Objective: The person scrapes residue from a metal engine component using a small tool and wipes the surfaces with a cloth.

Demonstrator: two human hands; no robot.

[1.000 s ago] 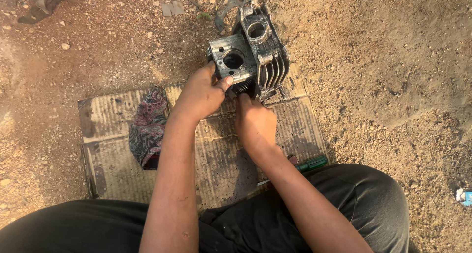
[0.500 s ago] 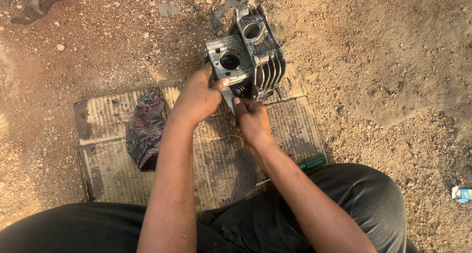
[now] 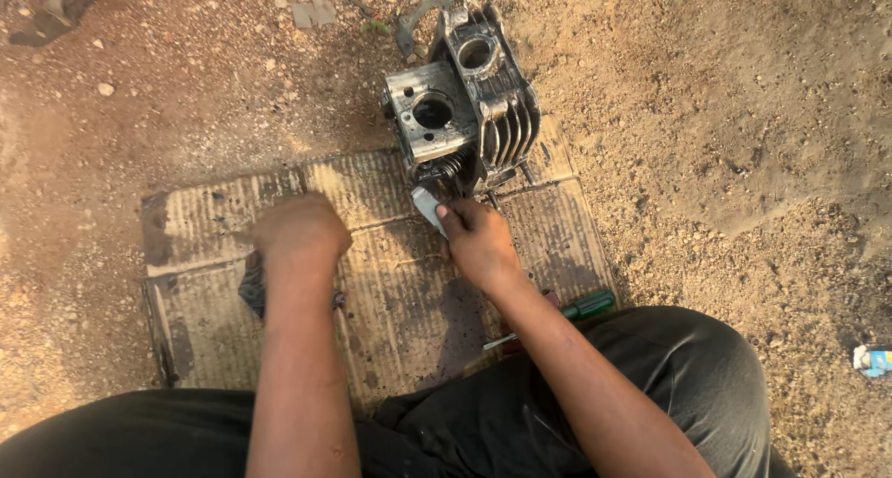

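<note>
1. Head view: your right hand (image 3: 478, 241) pinches a small flat grey metal piece (image 3: 427, 205) and holds it at the foot of the grey finned metal engine cylinder block (image 3: 465, 116), right by the exposed coil spring (image 3: 450, 169).
2. Your left hand (image 3: 299, 232) is off the block, curled loosely over the dark crumpled rag (image 3: 253, 288); you cannot tell whether it actually grips the rag.
3. The block stands at the far edge of the worn corrugated cardboard sheet (image 3: 390, 292) laid on the sandy ground (image 3: 743, 144).
4. Progress, as a judgement: the spring is seated in the block, while the metal piece is not yet set in, so the fitting work looks unfinished.
5. Around you: a green-handled screwdriver (image 3: 581, 305) lies by your right knee; a dark gasket (image 3: 429, 2) lies beyond the block. Nothing blocks your right hand.
</note>
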